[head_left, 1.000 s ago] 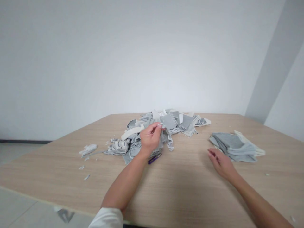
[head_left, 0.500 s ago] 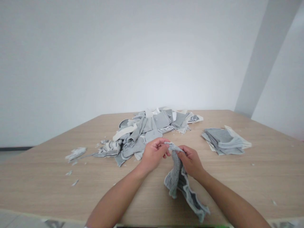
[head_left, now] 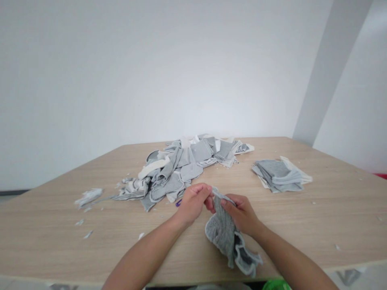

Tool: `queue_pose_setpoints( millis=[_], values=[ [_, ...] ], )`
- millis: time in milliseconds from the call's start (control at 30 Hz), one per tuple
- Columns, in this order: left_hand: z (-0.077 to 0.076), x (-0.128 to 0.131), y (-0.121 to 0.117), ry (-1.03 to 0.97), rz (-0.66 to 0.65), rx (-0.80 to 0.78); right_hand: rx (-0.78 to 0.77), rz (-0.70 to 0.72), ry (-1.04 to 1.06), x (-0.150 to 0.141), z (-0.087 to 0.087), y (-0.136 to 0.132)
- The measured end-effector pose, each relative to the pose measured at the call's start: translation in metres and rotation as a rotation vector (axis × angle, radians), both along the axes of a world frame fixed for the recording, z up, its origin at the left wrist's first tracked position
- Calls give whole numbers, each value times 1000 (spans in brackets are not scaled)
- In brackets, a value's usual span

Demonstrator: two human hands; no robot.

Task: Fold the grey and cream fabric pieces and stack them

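A grey knit fabric piece (head_left: 222, 231) with pale, frayed edges hangs between my hands above the near part of the table. My left hand (head_left: 196, 201) is closed, pinching its upper left edge between thumb and fingers. Close beside it, my right hand (head_left: 242, 213) grips the same piece along the upper right, thumb on top. The lower end dangles loosely and curls open near the table's front edge. A small purple tool (head_left: 178, 203) lies behind my left hand, mostly hidden by it.
A heap of grey and white fabric pieces (head_left: 172, 183) spreads across the middle and back of the table (head_left: 121, 249). A flatter fabric stack (head_left: 278, 175) lies at the right. White scraps (head_left: 89, 197) are scattered at the left. Something green (head_left: 275, 284) shows below the front edge.
My left hand has come back from the heap and my right hand from beside the stack. Both now hold the grey fabric piece, which has since shifted and bunched slightly. The view has turned slightly.
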State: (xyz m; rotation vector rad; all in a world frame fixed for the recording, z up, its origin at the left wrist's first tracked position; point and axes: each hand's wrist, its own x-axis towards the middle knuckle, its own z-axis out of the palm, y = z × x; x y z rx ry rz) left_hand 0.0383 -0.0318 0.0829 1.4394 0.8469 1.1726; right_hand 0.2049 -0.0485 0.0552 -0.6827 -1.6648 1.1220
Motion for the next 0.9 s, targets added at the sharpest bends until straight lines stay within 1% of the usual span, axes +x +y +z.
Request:
queue_pose_setpoints(
  millis=[100,167,200,233,300,333,367,400,500,600,733,800,900],
  values=[
    [-2,-1,-1,-79,29,60,-43,-91,45,0,-4,-1],
    [-4,0,-4,-60,22,150,-52,-149,47,0,-4,-1],
    [-6,2,-6,-28,-16,189,-44,-162,43,0,-2,-1],
    [-8,3,-8,19,-80,211,-30,-162,39,0,-1,-1],
    [-13,7,-12,133,-217,201,-10,-144,34,0,3,-1],
    [-15,8,-14,191,-250,180,-8,-146,36,1,4,0],
    [-17,8,-14,251,-245,165,-8,-160,34,1,5,1],
    [-17,8,-14,308,-204,162,-8,-193,27,3,5,3],
    [-14,3,-11,419,3,216,7,-316,-10,9,3,10],
    [-8,-2,-6,364,136,232,38,-356,-56,15,3,14],
    [-4,-3,-2,233,193,144,85,-361,-133,17,9,13],
    [-2,-4,-1,241,216,136,90,-334,-186,18,11,11],
    [5,-7,-2,320,216,199,106,-314,-229,21,15,11]
  ],
)
